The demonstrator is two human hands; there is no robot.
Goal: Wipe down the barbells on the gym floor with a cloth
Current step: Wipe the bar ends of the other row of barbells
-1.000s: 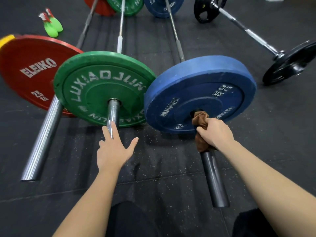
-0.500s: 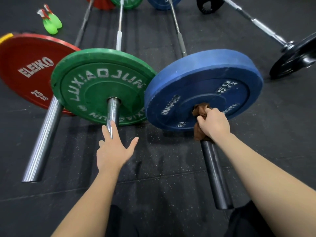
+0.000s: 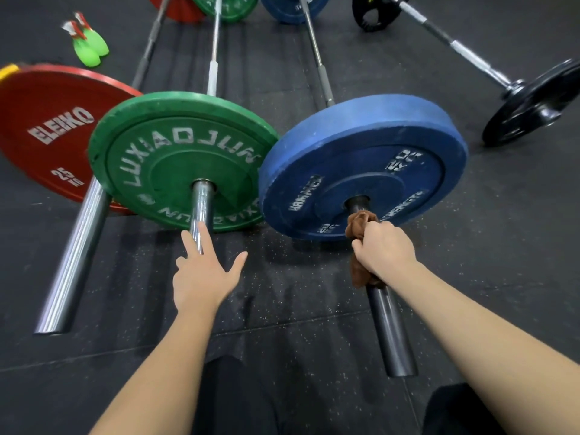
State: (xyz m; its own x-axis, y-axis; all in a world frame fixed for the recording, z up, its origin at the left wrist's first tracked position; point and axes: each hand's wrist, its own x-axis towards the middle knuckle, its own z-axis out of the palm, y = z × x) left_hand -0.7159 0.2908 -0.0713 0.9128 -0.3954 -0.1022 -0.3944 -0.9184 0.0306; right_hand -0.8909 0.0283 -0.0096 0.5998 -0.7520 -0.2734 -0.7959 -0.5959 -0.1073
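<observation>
Dim even light, wide-angle edge bending

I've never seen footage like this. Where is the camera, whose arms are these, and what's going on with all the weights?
No machine here: a person wears a wide-angle camera on the head, so you look down along their own bare arms. Barbells lie on the gym floor: nearest a red plate, a green plate and a blue plate, with a black-plated bar farther right. Two small green objects lie at top left. The right hand grips a brown cloth wrapped round the dark bar end sticking out of the blue plate. The left hand is open, fingers spread, fingertips at the shiny bar end of the green plate.
</observation>
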